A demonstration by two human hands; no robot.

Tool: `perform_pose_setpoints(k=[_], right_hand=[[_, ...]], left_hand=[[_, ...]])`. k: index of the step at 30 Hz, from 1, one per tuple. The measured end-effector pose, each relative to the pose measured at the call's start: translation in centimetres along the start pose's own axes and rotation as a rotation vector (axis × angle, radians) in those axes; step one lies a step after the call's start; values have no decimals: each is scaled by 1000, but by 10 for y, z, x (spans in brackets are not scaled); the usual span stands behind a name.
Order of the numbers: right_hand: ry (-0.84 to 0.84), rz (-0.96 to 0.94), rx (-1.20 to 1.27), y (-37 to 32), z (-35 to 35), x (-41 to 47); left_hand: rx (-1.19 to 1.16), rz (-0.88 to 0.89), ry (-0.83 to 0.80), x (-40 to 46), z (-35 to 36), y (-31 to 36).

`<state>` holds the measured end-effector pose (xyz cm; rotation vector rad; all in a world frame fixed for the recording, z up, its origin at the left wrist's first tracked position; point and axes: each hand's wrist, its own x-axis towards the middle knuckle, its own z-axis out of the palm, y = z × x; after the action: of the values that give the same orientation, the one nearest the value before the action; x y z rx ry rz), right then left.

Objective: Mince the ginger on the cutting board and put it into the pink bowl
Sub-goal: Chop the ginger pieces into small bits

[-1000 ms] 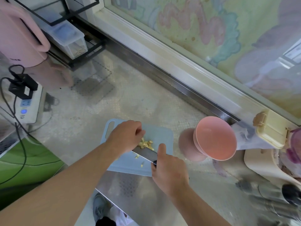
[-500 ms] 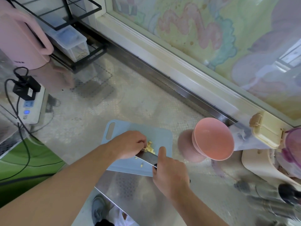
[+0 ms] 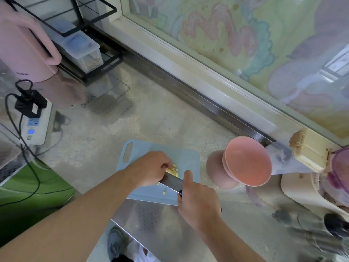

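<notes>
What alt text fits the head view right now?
A right hand grips a knife over minced ginger on a blue cutting board, the left hand beside the pile. An empty pink bowl stands to the right.

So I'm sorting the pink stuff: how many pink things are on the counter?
2: the pink bowl right of the cutting board, and the pink kettle far left. Others may be hidden.

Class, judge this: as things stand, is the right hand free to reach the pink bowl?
Probably not yet: the right hand grips the knife, though the counter toward the pink bowl looks unobstructed.
</notes>
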<state>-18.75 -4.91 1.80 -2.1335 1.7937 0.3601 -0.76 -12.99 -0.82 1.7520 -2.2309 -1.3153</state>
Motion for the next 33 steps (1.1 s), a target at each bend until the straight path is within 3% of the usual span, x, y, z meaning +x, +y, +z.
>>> perform_pose_setpoints(k=[3,6,8,12,17,20,24,27,30,33], right_hand=[[-4,5,1,2,0,1],[-1,10,-7,4,-1,2],[-8,12,-13,5,-2,2],[-12,0,-16,3,-3,4],[5,4,-22,4,-4,4],[8,22,32,5,-5,4],[70,98,196,12,-3,4],[129,154,347,17,3,5],[174,237,503,22,10,5],[183,281,610,25,14,5]], left_hand=[[-111,-74,226,-1,-7,-7],[-90,-141,353,-5,-20,-13],[-92,-161,308,-5,-24,-16],[17,-114,20,1,-20,-19],[-40,-135,69,3,-17,-20],[-142,-125,204,-2,-19,-20],[-202,-99,553,-5,-21,-23],[-182,-131,677,-8,-21,-24],[-191,-102,545,-19,-17,-21],[-40,-45,158,-28,-4,-18]])
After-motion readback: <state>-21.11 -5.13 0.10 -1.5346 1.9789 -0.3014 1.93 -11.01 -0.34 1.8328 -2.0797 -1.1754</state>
